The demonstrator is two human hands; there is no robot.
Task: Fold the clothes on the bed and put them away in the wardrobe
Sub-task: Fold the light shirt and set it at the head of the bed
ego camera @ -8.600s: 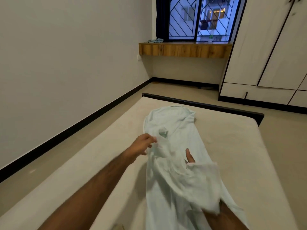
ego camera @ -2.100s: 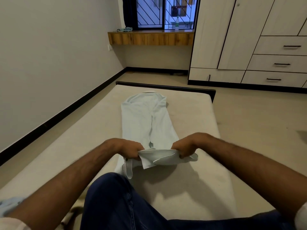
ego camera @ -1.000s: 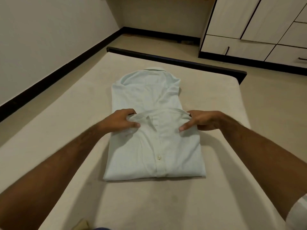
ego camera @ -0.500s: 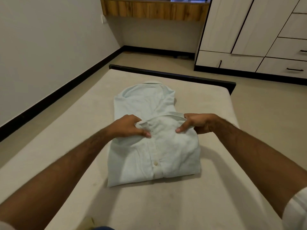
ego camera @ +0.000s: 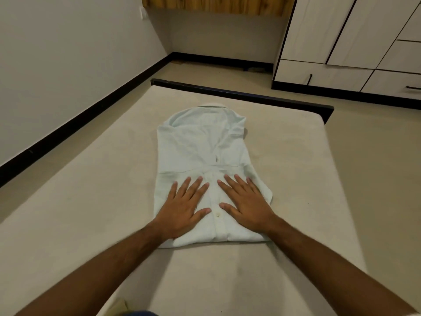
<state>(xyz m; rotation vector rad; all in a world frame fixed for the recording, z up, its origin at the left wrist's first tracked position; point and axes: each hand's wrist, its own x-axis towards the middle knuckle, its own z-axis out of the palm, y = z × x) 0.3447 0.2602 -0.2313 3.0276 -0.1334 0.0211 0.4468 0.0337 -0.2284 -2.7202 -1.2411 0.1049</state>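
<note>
A pale blue-white button shirt lies on the beige bed, its near half folded up over its far half, collar end toward the foot of the bed. My left hand lies flat on the left side of the folded layer with fingers spread. My right hand presses flat on the right side, fingers straight. A small button shows between the two hands. The wardrobe stands past the bed at the upper right, its doors and drawers closed.
A black bed frame edge runs along the foot of the bed. A wall with black skirting borders the left. A wooden ledge hangs at the top. Bare floor lies between bed and wardrobe.
Both hands let go of the shirt's folded edge, slid back toward me and flattened onto the folded layer. The bunched fabric now lies smooth.
</note>
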